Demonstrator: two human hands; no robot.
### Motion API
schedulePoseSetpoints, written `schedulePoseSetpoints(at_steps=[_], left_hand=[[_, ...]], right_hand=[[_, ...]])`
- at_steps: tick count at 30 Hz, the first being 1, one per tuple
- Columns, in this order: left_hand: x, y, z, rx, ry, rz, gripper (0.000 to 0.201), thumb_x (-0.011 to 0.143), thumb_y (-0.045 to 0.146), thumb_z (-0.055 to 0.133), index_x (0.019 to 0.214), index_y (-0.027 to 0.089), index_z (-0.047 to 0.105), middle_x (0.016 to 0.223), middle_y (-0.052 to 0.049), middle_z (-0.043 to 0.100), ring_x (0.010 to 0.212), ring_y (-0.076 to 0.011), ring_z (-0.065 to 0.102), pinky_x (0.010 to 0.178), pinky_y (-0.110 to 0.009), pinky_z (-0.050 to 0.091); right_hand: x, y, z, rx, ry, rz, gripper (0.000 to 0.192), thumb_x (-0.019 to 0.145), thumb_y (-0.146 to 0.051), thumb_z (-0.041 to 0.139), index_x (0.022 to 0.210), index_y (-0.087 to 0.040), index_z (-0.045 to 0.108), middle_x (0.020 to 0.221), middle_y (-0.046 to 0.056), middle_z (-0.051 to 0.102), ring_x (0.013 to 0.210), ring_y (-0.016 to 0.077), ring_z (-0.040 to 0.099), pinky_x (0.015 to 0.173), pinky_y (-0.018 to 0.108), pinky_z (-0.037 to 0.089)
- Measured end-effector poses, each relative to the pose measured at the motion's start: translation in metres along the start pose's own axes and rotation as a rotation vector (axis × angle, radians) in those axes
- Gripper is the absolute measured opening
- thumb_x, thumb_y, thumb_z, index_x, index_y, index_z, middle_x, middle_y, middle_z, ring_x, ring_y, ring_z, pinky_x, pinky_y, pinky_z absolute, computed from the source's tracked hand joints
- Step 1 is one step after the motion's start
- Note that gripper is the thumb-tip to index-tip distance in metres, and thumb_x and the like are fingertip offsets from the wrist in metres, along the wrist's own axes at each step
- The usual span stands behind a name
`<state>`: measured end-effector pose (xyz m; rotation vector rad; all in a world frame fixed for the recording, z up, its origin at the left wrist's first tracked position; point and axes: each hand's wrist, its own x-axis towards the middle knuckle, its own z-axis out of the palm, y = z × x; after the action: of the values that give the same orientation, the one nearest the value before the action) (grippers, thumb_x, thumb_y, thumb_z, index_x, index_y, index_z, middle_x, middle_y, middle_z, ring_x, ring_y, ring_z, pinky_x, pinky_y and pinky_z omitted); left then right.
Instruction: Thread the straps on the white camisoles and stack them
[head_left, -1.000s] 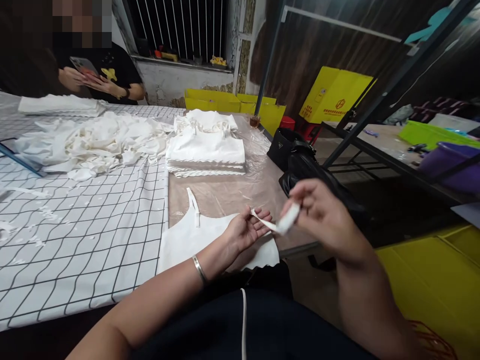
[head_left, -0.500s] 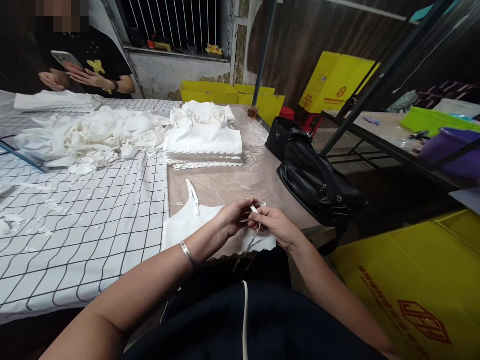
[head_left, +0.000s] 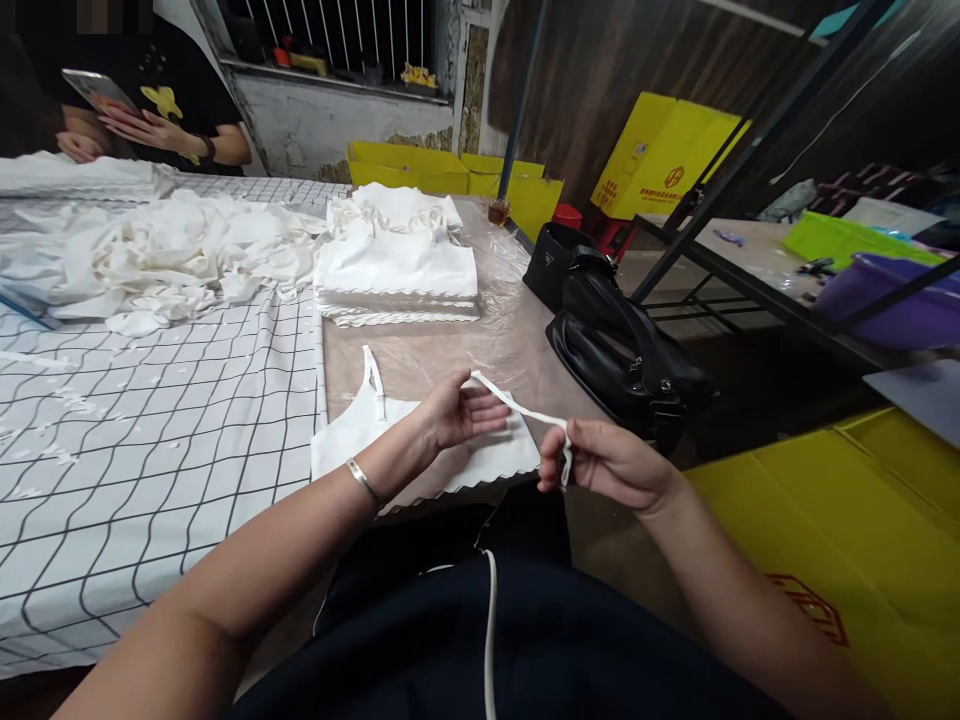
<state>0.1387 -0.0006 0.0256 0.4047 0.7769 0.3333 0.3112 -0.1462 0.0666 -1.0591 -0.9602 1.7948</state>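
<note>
A white camisole top (head_left: 352, 440) lies flat at the table's near edge, one strap pointing away from me. My left hand (head_left: 457, 412) rests on the garment and pinches one end of its other thin white strap (head_left: 525, 410). My right hand (head_left: 604, 462) is just off the table's edge to the right, closed on the far end of that strap, which stretches taut between both hands. A silver bangle sits on my left wrist.
A neat stack of folded white tops (head_left: 397, 275) sits further back, beside a loose heap of white garments (head_left: 157, 255). A black handbag (head_left: 622, 355) rests at the table's right edge. Across the table a person holds a phone (head_left: 94, 90). Yellow boxes (head_left: 847, 520) stand to my right.
My hands were together over the garment half a second ago; my right hand has drawn away to the right, pulling the strap taut. The view has shifted slightly.
</note>
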Motion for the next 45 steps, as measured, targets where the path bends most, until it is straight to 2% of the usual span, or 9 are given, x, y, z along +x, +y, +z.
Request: schedulePoseSetpoints(at_steps=[3,7,13,18,23,26,31,40,45], left_hand=[[-0.016,-0.015,0.006,0.123,-0.243,-0.186,0.069,0.093,0.067,0.029,0.100,0.006,0.061,0.086,-0.019,0.068,0.080,-0.0287,0.070,0.075,-0.042,0.056],[-0.025,-0.018,0.024,0.185,-0.348,-0.112,0.058,0.090,0.069,0.041,0.078,0.016,0.060,0.055,-0.001,0.054,0.048,-0.0150,0.054,0.055,-0.029,0.050],[-0.019,0.018,0.043,0.285,-0.193,0.071,0.030,0.096,0.035,0.049,0.082,0.013,0.065,0.079,-0.006,0.067,0.052,-0.0130,0.056,0.055,-0.028,0.048],[-0.017,0.039,0.041,0.313,-0.181,0.176,0.027,0.095,0.031,0.052,0.083,0.012,0.067,0.092,-0.011,0.070,0.078,-0.0194,0.066,0.083,-0.036,0.051],[-0.015,0.052,0.024,0.538,-0.125,0.370,0.032,0.092,0.040,0.057,0.081,0.012,0.068,0.084,-0.010,0.069,0.073,-0.0188,0.063,0.077,-0.034,0.049],[-0.011,0.045,-0.003,0.864,0.110,0.618,0.029,0.081,0.040,0.070,0.070,0.014,0.066,0.072,-0.007,0.064,0.074,-0.0210,0.059,0.078,-0.034,0.044],[-0.004,0.004,-0.040,1.132,0.350,0.754,0.026,0.059,0.019,0.084,0.059,0.019,0.059,0.071,-0.004,0.056,0.105,-0.0344,0.051,0.101,-0.045,0.029],[-0.001,-0.009,-0.045,1.234,0.379,0.691,0.017,0.069,0.021,0.076,0.058,0.019,0.063,0.078,-0.006,0.060,0.105,-0.0356,0.052,0.102,-0.051,0.020],[-0.008,-0.008,-0.044,1.218,0.363,0.668,0.013,0.075,0.025,0.069,0.064,0.019,0.069,0.083,-0.006,0.065,0.099,-0.0310,0.054,0.100,-0.048,0.024]], right_hand=[[0.019,-0.006,0.002,0.117,0.051,-0.004,0.036,0.087,-0.050,0.071,0.099,-0.015,0.069,0.089,0.008,0.070,0.077,0.0195,0.068,0.077,0.033,0.055],[0.036,-0.011,0.012,0.143,-0.008,0.010,0.032,0.084,-0.036,0.076,0.106,-0.015,0.067,0.098,0.010,0.070,0.086,0.0196,0.067,0.083,0.034,0.056],[0.044,-0.009,0.016,0.077,-0.024,0.072,0.031,0.080,-0.029,0.081,0.102,-0.012,0.066,0.101,0.012,0.070,0.092,0.0201,0.068,0.089,0.034,0.054],[0.054,-0.006,0.010,-0.003,0.032,0.090,0.039,0.076,-0.045,0.084,0.093,-0.013,0.070,0.095,0.011,0.070,0.087,0.0189,0.067,0.085,0.032,0.055],[0.075,-0.024,-0.004,-0.286,0.203,-0.108,0.045,0.063,-0.049,0.090,0.087,-0.013,0.075,0.077,0.003,0.065,0.067,0.0104,0.057,0.063,0.020,0.048],[0.101,-0.056,-0.021,-0.357,0.393,-0.297,0.043,0.062,-0.045,0.091,0.087,-0.015,0.073,0.073,0.001,0.064,0.064,0.0110,0.055,0.058,0.021,0.046],[0.147,-0.097,-0.033,-0.341,0.559,-0.480,0.030,0.071,-0.034,0.087,0.084,-0.017,0.066,0.081,0.002,0.067,0.068,0.0108,0.060,0.057,0.018,0.046],[0.149,-0.003,-0.022,-0.533,0.313,-0.245,0.041,0.056,-0.050,0.084,0.068,-0.015,0.066,0.062,0.000,0.059,0.058,0.0123,0.051,0.057,0.024,0.041],[0.137,0.019,-0.025,-0.686,0.255,-0.241,0.037,0.062,-0.050,0.077,0.069,-0.016,0.065,0.068,0.000,0.061,0.067,0.0157,0.054,0.065,0.028,0.041]])
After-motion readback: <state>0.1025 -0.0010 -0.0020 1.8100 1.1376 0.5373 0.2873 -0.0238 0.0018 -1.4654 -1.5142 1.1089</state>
